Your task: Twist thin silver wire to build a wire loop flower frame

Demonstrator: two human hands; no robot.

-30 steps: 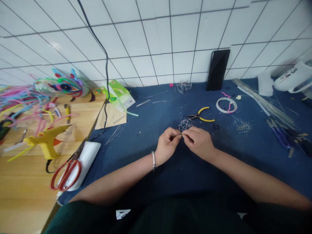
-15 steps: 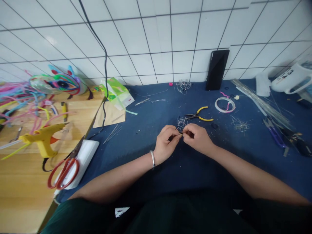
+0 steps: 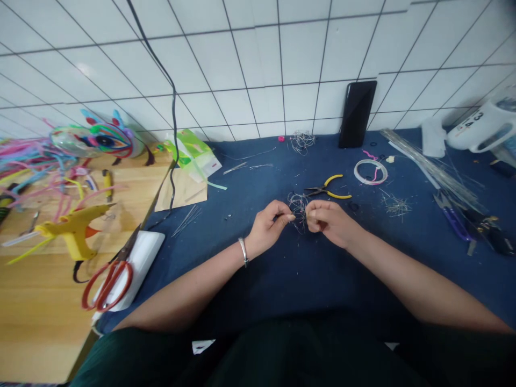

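Note:
My left hand (image 3: 269, 226) is closed in a pinch, thumb against forefinger, and what sits between the fingertips is too small to make out. Facing it, my right hand (image 3: 331, 220) has its fingers curled in, hiding anything they hold. A narrow gap parts the two hands. Within and behind that gap is a loose tangle of thin wire (image 3: 298, 205), resting on the dark blue cloth (image 3: 258, 290). Just beyond my right hand lie yellow-handled pliers (image 3: 328, 188), jaws pointing left.
A black phone (image 3: 357, 114) leans on the tiled wall. At right are a white ring coil (image 3: 371, 172), wire scraps (image 3: 395, 205), purple-handled pliers (image 3: 453, 217) and a white mug (image 3: 481, 129). Red-handled scissors (image 3: 107, 285) and a yellow glue gun (image 3: 76, 228) lie left.
My hands have drawn apart from fingertip contact, the left one moving left and the right one slightly right. More of the wire tangle now shows between them.

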